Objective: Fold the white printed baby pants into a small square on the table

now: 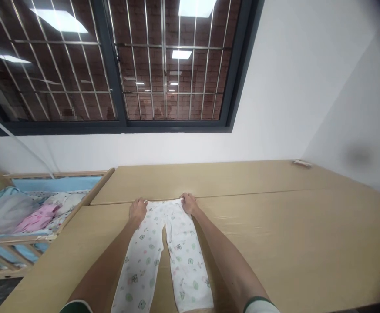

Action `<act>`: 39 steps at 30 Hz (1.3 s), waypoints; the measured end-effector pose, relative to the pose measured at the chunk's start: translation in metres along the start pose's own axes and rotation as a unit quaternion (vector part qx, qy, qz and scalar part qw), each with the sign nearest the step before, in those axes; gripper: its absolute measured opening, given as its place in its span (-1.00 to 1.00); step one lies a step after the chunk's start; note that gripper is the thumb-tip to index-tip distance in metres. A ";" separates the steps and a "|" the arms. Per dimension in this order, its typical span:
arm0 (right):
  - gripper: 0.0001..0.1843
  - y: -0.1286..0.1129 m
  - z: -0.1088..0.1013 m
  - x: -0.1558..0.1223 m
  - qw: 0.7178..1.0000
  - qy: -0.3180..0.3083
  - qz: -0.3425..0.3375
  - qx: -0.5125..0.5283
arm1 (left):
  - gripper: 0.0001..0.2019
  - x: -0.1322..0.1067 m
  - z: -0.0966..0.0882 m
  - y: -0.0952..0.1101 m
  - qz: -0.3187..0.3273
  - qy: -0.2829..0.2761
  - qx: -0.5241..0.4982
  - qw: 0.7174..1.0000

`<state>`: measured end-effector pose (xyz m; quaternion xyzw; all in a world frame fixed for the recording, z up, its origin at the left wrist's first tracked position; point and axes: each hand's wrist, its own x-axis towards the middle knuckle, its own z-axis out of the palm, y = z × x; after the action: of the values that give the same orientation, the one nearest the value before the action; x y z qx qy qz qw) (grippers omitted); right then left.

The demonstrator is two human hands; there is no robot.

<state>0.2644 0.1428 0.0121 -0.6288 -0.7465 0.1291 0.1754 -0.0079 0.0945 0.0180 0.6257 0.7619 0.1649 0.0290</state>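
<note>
On top of the big tan table point(274, 239), a pair of white pants point(183, 252) with little green and pink pictures lies flat, with its waist near the table's middle line point(258, 193) and its two legs spread a bit apart toward the table's near side. Over the table, the left hand point(138, 211) holds one top corner of the pants, and the right hand point(189, 203) holds the other top corner. Left of the table is a wooden crib point(85, 201) with pink cloth point(38, 218) inside, and behind the table is a white wall point(274, 108).
</note>
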 end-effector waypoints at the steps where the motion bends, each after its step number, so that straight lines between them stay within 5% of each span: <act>1: -0.73 0.001 0.001 0.001 1.000 -0.002 -0.001 0.006 | -0.68 -0.001 -0.003 0.002 -0.005 -0.004 -0.006 1.000; 6: -0.72 0.006 0.003 0.003 0.999 -0.004 -0.007 0.041 | -0.64 -0.019 -0.030 0.024 -0.011 0.023 -0.027 0.999; 10: -0.72 0.010 0.004 0.007 0.997 0.001 -0.003 0.081 | -0.64 -0.074 -0.048 0.064 0.077 0.009 -0.052 0.996; 13: -0.80 0.013 0.004 0.012 0.993 0.002 0.004 0.120 | -0.75 -0.148 -0.051 0.098 0.193 -0.076 -0.081 0.975; 15: -0.85 0.015 0.004 0.015 0.989 0.000 0.008 0.151 | -0.64 -0.200 -0.049 0.119 0.266 -0.174 -0.102 0.943; 19: -0.90 0.022 0.003 0.018 0.977 -0.009 0.013 0.212 | -0.46 -0.265 -0.039 0.149 0.287 -0.324 -0.066 0.899; 27: -0.89 0.024 -0.001 0.012 0.957 -0.016 0.008 0.291 | -0.60 -0.260 -0.035 0.149 0.245 -0.373 -0.062 0.893; 39: -0.83 0.007 -0.016 0.009 0.950 -0.011 0.050 0.307 | -0.72 -0.266 -0.055 0.137 0.232 -0.291 -0.128 0.919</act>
<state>0.2759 0.1523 0.0248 -0.5795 -0.6404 0.3678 0.3448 0.1645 -0.1516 0.0660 0.7962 0.5256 0.0735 0.2906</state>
